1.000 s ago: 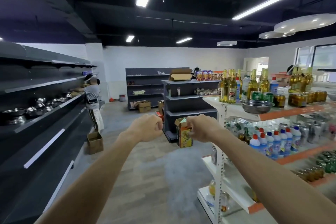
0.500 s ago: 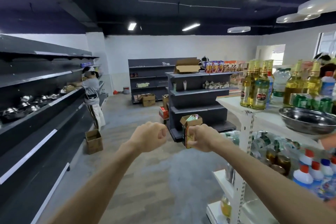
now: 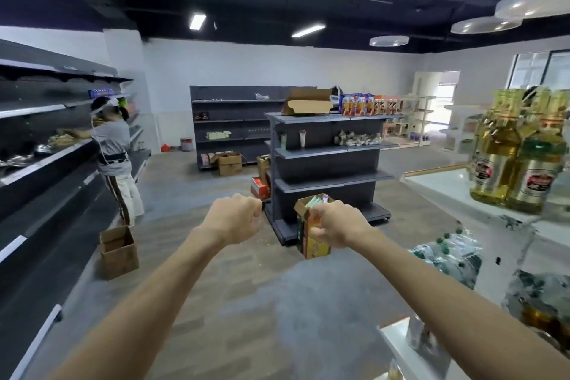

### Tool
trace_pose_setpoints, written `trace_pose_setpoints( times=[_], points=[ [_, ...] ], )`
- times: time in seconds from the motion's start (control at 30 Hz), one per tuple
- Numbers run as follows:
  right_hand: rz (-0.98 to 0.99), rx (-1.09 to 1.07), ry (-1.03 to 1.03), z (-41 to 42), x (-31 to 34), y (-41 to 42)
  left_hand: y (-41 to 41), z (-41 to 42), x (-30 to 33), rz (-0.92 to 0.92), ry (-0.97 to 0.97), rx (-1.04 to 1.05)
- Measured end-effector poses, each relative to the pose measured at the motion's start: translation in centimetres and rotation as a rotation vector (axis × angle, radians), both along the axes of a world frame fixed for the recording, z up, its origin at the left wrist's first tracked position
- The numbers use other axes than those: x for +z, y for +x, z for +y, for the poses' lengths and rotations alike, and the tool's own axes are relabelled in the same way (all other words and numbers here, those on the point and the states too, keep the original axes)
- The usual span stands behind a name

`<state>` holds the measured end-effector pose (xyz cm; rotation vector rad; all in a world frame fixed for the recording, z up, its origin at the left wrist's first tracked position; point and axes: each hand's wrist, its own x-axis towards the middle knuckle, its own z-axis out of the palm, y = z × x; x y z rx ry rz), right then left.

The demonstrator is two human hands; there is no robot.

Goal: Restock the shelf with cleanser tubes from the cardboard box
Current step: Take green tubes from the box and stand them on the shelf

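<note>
My right hand (image 3: 337, 225) grips a small open cardboard box (image 3: 310, 240) held upright in front of me, with pale cleanser tubes (image 3: 316, 201) sticking out of its top. My left hand (image 3: 236, 219) is a closed fist just left of the box, not touching it and holding nothing. Straight ahead stands a dark grey shelf unit (image 3: 330, 160); two upright tubes (image 3: 303, 139) stand on its second shelf.
A person (image 3: 115, 157) works at the long dark wall shelving (image 3: 46, 169) on the left. Open cardboard boxes (image 3: 118, 251) sit on the floor. A white shelf (image 3: 447, 182) with oil bottles (image 3: 521, 163) and packed water bottles stands close on the right.
I have moved forward and to the right along the aisle; the grey shelf unit is nearer. Both hands keep the same pose with the box in the right.
</note>
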<state>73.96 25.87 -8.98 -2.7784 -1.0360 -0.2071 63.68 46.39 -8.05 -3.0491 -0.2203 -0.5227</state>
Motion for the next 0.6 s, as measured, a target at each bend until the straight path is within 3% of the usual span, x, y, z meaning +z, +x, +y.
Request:
trace_pose_setpoints(
  times=[0.6],
  points=[
    [0.005, -0.121, 0.035, 13.3, -2.5, 36.4, 37.5, 15.3, -2.5, 0.002, 0.02, -0.139]
  ],
)
